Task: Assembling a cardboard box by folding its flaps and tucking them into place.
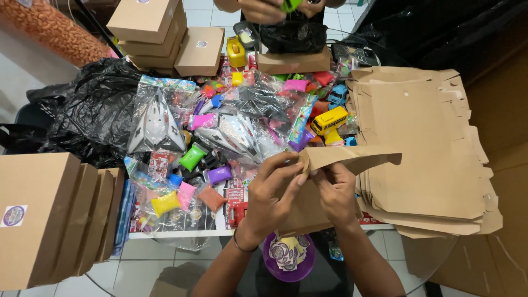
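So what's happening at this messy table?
A person's left hand and right hand are both gripping a flat brown cardboard cutout, bending it. A stack of flat cutouts lies beside it, bagged toys cover the table, and another person's hands work at the far end.

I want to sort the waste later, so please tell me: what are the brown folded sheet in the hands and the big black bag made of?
Brown folded sheet: apparently thin matte cardboard, with die-cut edges and creases. Big black bag: likely thin plastic film, glossy and crumpled.
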